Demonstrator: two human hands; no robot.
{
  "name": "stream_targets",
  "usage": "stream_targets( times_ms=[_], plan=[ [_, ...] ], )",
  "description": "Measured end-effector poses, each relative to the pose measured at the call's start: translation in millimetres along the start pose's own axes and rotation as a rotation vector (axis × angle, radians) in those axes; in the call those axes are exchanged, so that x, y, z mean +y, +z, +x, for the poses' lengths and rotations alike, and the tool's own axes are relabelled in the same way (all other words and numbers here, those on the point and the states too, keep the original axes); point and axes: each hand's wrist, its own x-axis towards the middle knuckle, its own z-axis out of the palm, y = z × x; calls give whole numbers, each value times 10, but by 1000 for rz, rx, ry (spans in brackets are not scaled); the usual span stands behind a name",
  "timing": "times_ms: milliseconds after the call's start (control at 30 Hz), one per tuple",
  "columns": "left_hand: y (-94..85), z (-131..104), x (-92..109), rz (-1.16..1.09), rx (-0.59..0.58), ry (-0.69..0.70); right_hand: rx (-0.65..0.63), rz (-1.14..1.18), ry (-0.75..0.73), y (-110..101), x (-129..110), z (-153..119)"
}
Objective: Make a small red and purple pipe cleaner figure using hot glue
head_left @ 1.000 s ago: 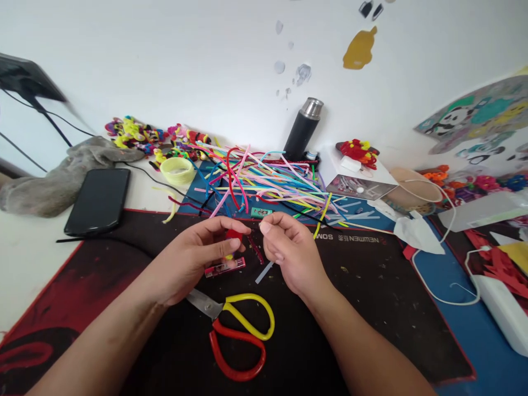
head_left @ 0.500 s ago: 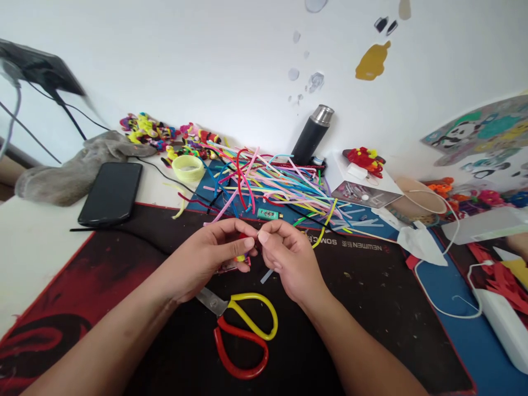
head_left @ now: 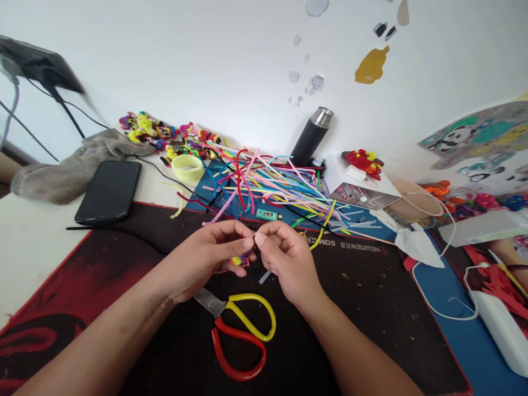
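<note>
My left hand (head_left: 220,247) is closed over the mat, fingers curled round a small pipe-cleaner piece (head_left: 236,259) with yellow and purple showing; most of it is hidden. My right hand (head_left: 284,254) pinches with thumb and forefinger right beside the left thumb tip. What lies in that pinch is too small to make out. Below the hands rests a pair of scissors (head_left: 245,330) with one yellow and one red handle, its blades partly covered by my left hand. A black pipe cleaner (head_left: 119,230) runs leftward from behind my left wrist.
Beyond the hands lies a heap of coloured pipe cleaners (head_left: 272,181), with a green lighter-like item (head_left: 267,214) before it. A phone (head_left: 109,192) and yellow tape roll (head_left: 187,167) are left. A black flask (head_left: 312,136) stands behind. Another person's arm (head_left: 515,253) shows far right.
The view has shifted slightly. Both hands stay together at the same spot, with the fingers moving only a little. At far right the other person's arm shows more.
</note>
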Motion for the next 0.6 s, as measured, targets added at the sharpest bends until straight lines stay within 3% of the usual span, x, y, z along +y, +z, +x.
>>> stream_targets(
  times_ms=[333,600],
  plan=[
    [-16,-17,9,15,22,6,-4,-25,-20,8,-24,-6],
    [-10,-21,51,25,86,11,71,36,-64,-69,-59,30]
  ],
)
